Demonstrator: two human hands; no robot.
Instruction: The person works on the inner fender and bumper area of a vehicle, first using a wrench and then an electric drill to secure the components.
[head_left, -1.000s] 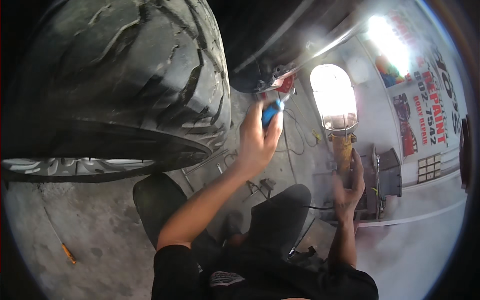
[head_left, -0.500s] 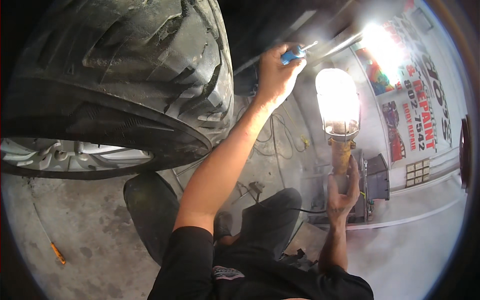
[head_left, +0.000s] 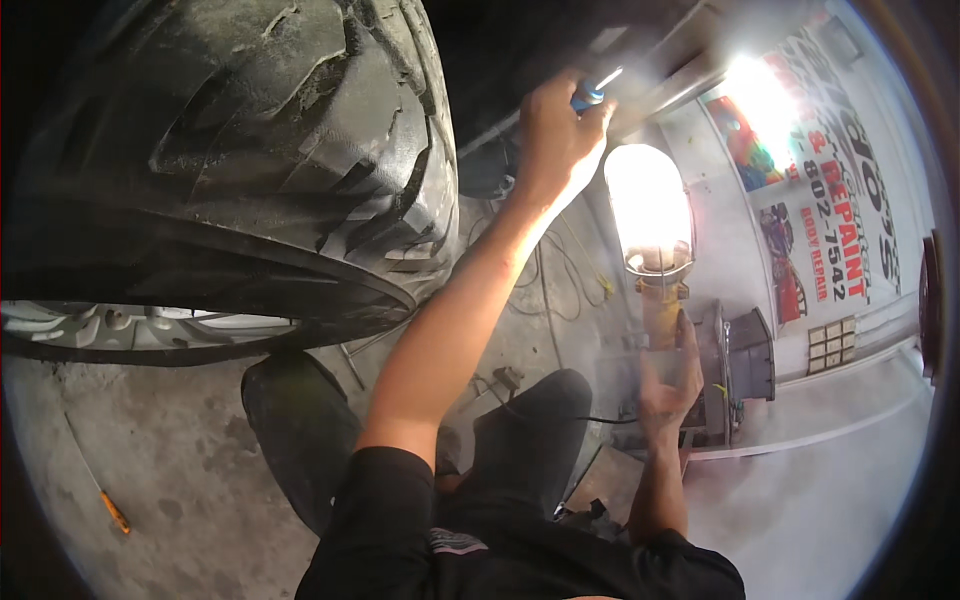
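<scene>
Newly raised: blue-handled screwdriver (head_left: 587, 97) held up near the bodywork (head_left: 655, 48)

The screwdriver is gripped in the closed left hand (head_left: 560, 130), which has been lifted higher beside the tire (head_left: 290, 130); whether anything is touched by the tip cannot be told. The caged work lamp (head_left: 650, 210) is clasped in the right hand (head_left: 672, 385), fingers wrapped around it, and has been shifted slightly leftward, so light is brought closer to the screwdriver.
</scene>
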